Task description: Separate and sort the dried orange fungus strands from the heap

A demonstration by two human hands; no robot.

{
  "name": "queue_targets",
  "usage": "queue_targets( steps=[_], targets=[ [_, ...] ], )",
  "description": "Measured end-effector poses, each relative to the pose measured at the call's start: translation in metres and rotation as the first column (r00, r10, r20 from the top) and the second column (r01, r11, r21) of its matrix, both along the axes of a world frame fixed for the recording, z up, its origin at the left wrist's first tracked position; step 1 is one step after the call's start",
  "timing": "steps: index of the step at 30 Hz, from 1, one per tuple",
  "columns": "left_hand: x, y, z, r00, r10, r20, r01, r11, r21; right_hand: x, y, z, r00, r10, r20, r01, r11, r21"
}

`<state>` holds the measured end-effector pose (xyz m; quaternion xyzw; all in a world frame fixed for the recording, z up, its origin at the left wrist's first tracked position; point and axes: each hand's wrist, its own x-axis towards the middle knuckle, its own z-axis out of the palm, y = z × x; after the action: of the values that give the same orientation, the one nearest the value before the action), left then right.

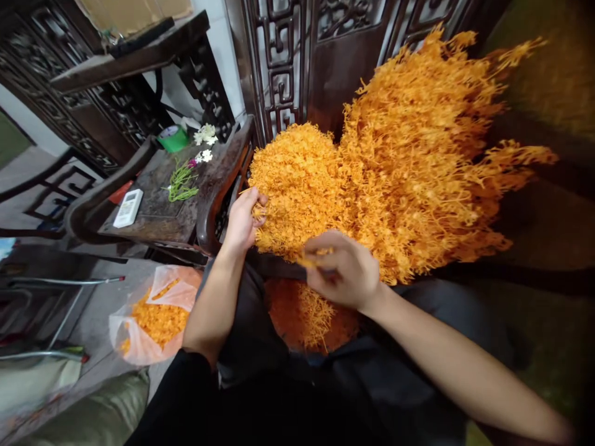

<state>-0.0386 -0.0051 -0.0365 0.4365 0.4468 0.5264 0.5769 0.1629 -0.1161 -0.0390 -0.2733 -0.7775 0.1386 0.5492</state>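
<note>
As the left hand (244, 220) pinches an orange sprig (259, 212) beside the orange heap (418, 161), the right hand (344, 271) (blurred) holds a wisp (307, 260); piece-by-piece picking seems underway, calling next for light fingertips.

Right hand (346, 269) is blurred; orange stems (317, 322) below partly hidden by it; cardboard (134, 15) cut off by top edge.

A flower heap (404, 167) lies before the hands (346, 272) and to their right, stalks (317, 319) sit in a basin (283, 310) below them, a plastic bag (142, 344) is on the floor (100, 266) to their left, and ahead-left a tabletop (160, 212) carries a remote (129, 209), stems (181, 184) and a tape roll (173, 140).
</note>
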Motion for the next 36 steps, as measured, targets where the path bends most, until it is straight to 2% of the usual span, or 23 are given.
queue_targets(
  steps=[3,6,8,9,10,13,16,19,22,24,27,30,33,36],
  targets=[
    [0.005,-0.006,0.002,0.997,-0.035,0.076,0.033,0.999,0.019,0.008,0.01,0.005,0.973,-0.112,-0.204,0.049,0.955,-0.294],
    [0.017,-0.014,0.004,0.989,-0.067,0.131,0.069,0.998,-0.012,0.013,0.023,0.002,0.906,-0.146,-0.396,-0.096,0.843,-0.53],
    [0.024,-0.017,0.005,0.985,-0.064,0.162,0.071,0.996,-0.044,0.015,0.029,-0.001,0.894,-0.1,-0.437,-0.216,0.757,-0.616],
    [0.027,-0.018,0.004,0.984,-0.059,0.17,0.07,0.996,-0.056,0.016,0.031,-0.001,0.911,-0.068,-0.406,-0.228,0.739,-0.634],
    [0.03,-0.018,0.002,0.984,-0.056,0.17,0.067,0.996,-0.063,0.016,0.031,-0.002,0.936,-0.043,-0.348,-0.201,0.747,-0.633],
    [0.037,-0.021,-0.004,0.987,-0.048,0.156,0.059,0.996,-0.071,0.015,0.028,-0.001,0.994,-0.056,-0.096,-0.002,0.855,-0.519],
    [0.045,-0.027,-0.009,0.983,-0.061,0.174,0.077,0.994,-0.082,0.009,0.023,-0.001,0.979,-0.177,0.1,0.199,0.936,-0.29],
    [0.052,-0.033,-0.009,0.969,-0.092,0.227,0.119,0.987,-0.107,0.003,0.023,-0.006,0.907,-0.322,0.27,0.356,0.931,-0.086],
    [0.057,-0.037,-0.007,0.959,-0.067,0.276,0.106,0.986,-0.129,0.002,0.029,-0.013,0.801,-0.394,0.451,0.409,0.91,0.068],
    [0.057,-0.04,-0.005,0.957,-0.074,0.281,0.112,0.986,-0.122,0.004,0.033,-0.016,0.754,-0.428,0.499,0.421,0.897,0.133],
    [0.054,-0.043,0.0,0.961,-0.152,0.23,0.17,0.984,-0.057,0.011,0.037,-0.016,0.76,-0.456,0.463,0.447,0.884,0.136],
    [0.048,-0.045,0.005,0.963,-0.222,0.152,0.224,0.975,0.006,0.015,0.038,-0.012,0.807,-0.442,0.393,0.443,0.892,0.093],
    [0.041,-0.043,0.006,0.956,-0.295,-0.004,0.295,0.954,0.058,0.018,0.037,-0.009,0.87,-0.373,0.322,0.384,0.923,0.034],
    [0.034,-0.041,0.002,0.917,-0.362,-0.166,0.376,0.924,0.065,0.019,0.034,-0.009,0.903,-0.306,0.302,0.319,0.948,0.008]
  ],
)
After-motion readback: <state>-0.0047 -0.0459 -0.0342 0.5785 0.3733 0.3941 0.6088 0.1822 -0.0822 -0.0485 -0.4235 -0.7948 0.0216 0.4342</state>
